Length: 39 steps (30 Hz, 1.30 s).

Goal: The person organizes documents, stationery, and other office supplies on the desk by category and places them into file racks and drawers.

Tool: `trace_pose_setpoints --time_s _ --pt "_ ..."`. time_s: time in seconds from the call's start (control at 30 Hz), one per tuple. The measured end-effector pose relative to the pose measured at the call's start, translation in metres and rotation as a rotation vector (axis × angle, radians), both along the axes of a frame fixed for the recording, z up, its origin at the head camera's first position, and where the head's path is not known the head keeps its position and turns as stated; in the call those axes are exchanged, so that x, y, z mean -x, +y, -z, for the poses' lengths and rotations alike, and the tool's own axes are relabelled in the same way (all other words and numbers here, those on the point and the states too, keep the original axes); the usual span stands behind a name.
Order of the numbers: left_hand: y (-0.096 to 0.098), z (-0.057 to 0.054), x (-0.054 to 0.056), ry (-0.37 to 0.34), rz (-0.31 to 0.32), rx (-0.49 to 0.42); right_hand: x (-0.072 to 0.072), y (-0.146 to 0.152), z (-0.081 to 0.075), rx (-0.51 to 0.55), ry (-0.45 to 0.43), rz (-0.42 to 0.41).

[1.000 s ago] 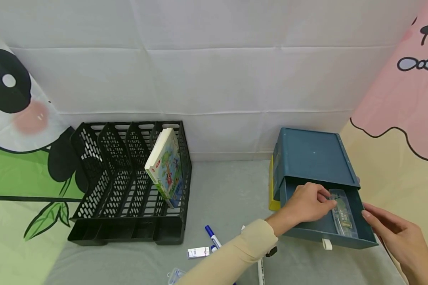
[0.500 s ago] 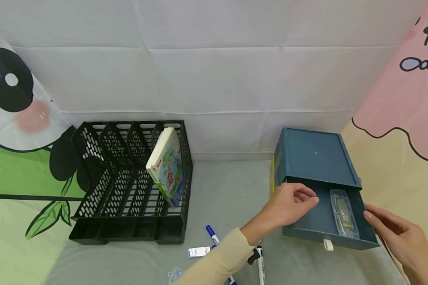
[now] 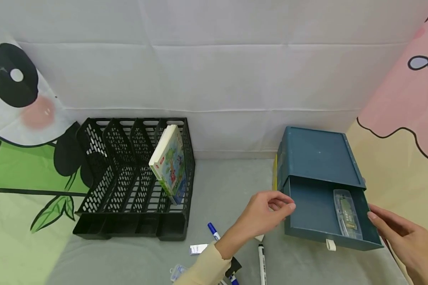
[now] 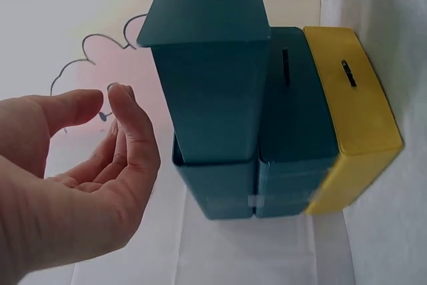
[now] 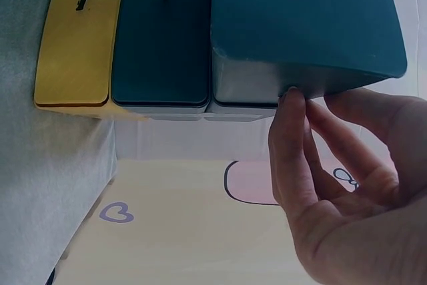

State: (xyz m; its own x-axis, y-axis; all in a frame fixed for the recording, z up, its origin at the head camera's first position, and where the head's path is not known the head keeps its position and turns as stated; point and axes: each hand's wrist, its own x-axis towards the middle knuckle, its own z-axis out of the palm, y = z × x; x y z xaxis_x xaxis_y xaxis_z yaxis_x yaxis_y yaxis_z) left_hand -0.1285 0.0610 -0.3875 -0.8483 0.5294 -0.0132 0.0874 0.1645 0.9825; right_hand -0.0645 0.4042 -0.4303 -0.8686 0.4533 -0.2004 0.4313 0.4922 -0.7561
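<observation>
In the head view a blue drawer cabinet (image 3: pixel 321 154) stands at the right, its top drawer (image 3: pixel 308 213) pulled out. On the drawer's floor, toward the right side, lies a clear plastic case (image 3: pixel 348 215) with green and gold printing. My left hand (image 3: pixel 258 215) hovers left of the drawer, fingers loosely bent around nothing. The left wrist view confirms a gap between thumb and fingertips. My right hand (image 3: pixel 410 241) touches the drawer's right wall with its fingertips. From the right wrist camera, those fingers (image 5: pixel 291 138) meet the side near the drawer front (image 5: pixel 313 18).
A black file rack (image 3: pixel 128 227) at the left holds a picture book (image 3: pixel 172 166). Several small items lie in front: a black-capped marker (image 3: pixel 262 263), a blue-capped marker (image 3: pixel 213 230), a small white box (image 3: pixel 198 249) and a clear box (image 3: pixel 178 272). Beneath sits a yellow drawer (image 4: pixel 353 91).
My left hand has moved left, away from the clear case and out of the drawer. The case stays where it was. My right hand keeps its place at the drawer's side.
</observation>
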Motion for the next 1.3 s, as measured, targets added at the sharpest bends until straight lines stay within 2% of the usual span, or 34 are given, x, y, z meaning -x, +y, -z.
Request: trace_pose_setpoints --time_s 0.2,0.47,0.73,0.87,1.1,1.3 --pt "-0.025 0.013 -0.006 0.007 -0.009 -0.006 0.0 -0.002 0.0 0.013 0.0 0.017" --pt "-0.054 0.027 -0.014 -0.071 -0.033 0.013 0.0 -0.001 -0.001 0.015 0.01 0.038" --pt "-0.081 0.047 -0.023 -0.112 -0.082 0.034 -0.001 -0.001 0.0 0.007 0.016 0.034" --pt "-0.096 0.056 -0.029 -0.142 -0.123 0.032 0.001 -0.002 0.001 -0.009 0.002 0.039" --pt "-0.121 0.073 -0.039 -0.181 -0.235 0.02 0.002 -0.003 0.002 0.007 -0.031 0.037" --pt "-0.139 0.089 -0.049 -0.253 -0.32 0.031 0.002 -0.001 0.001 0.004 -0.026 0.036"
